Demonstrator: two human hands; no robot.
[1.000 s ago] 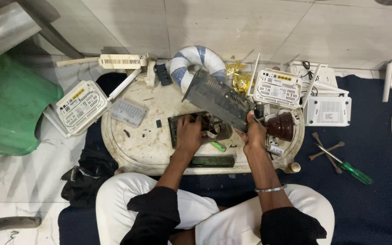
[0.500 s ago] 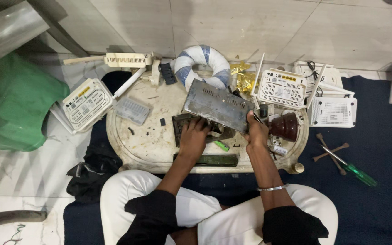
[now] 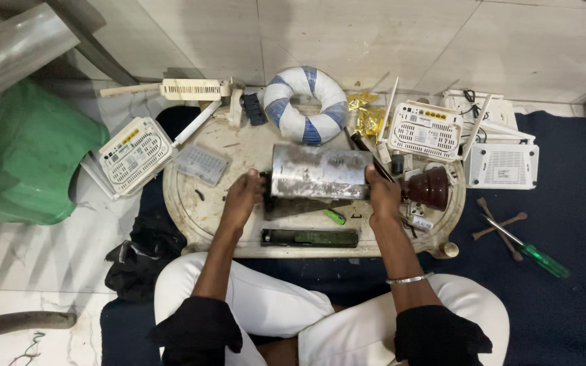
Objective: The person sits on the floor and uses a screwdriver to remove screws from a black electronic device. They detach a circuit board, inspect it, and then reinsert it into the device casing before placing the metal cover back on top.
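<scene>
A grey metal box [image 3: 318, 172], scuffed and dusty, is held level above a worn round white table [image 3: 191, 217]. My left hand [image 3: 242, 197] grips its left end and my right hand [image 3: 382, 192] grips its right end. Under the box lies a dark flat part, mostly hidden. A small green-handled tool [image 3: 334, 217] and a long dark circuit board [image 3: 310, 237] lie on the table just in front of the box. A brown dome-shaped object [image 3: 428, 188] sits right of my right hand.
White routers [image 3: 135, 156] [image 3: 425, 130] [image 3: 503, 165] with antennas ring the table. A white and blue taped ring [image 3: 304, 105] lies behind the box. A green-handled screwdriver [image 3: 527, 247] lies on the dark blue mat at right. A green plastic stool [image 3: 22, 156] stands at left.
The metal box, earlier tilted with its right end low, has been turned level and squared up between both hands. My left hand moved out to its left end.
</scene>
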